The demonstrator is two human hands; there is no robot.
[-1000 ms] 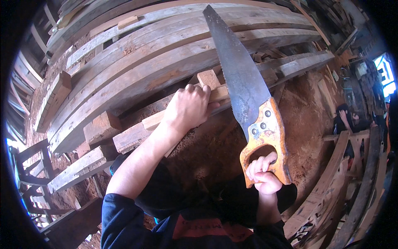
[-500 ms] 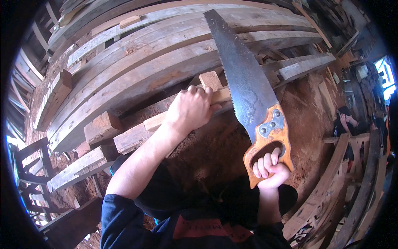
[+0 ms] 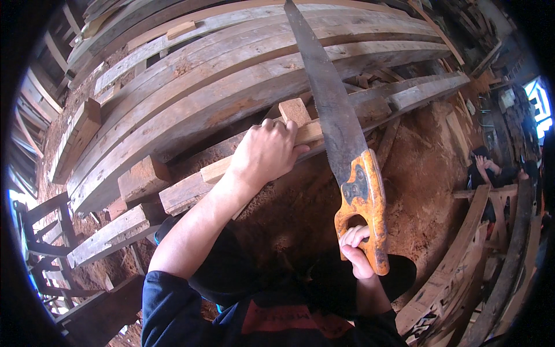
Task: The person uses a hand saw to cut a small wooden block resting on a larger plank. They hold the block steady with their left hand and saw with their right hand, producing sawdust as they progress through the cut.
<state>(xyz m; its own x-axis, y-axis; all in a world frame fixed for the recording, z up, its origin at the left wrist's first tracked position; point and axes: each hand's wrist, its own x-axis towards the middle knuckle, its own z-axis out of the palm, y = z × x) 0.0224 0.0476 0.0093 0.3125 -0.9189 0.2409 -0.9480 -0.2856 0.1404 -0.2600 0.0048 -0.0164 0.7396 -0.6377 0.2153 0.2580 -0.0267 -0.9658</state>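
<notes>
My left hand (image 3: pixel 267 149) is closed on a narrow pale wooden batten (image 3: pixel 215 169), its fingers curled over the top edge beside a short wood block (image 3: pixel 293 111). My right hand (image 3: pixel 356 250) grips the worn orange wooden handle of a handsaw (image 3: pixel 326 87). The long grey blade points toward the top of the view, its toothed left edge crossing the batten just right of the block; whether the teeth touch the wood I cannot tell. A thicker beam (image 3: pixel 182 199) lies under the batten.
Long timber beams (image 3: pixel 231 75) are stacked beyond my hands. A squared offcut (image 3: pixel 141 179) sits at left, near a dark wooden frame (image 3: pixel 46 248). Leaning planks (image 3: pixel 448 269) line the lower right over reddish dirt (image 3: pixel 413 168). Another person (image 3: pixel 484 168) is at the far right.
The saw has shifted a little to the left and toward the top, and has tilted so its blade and handle look narrower. My left hand has stayed in place.
</notes>
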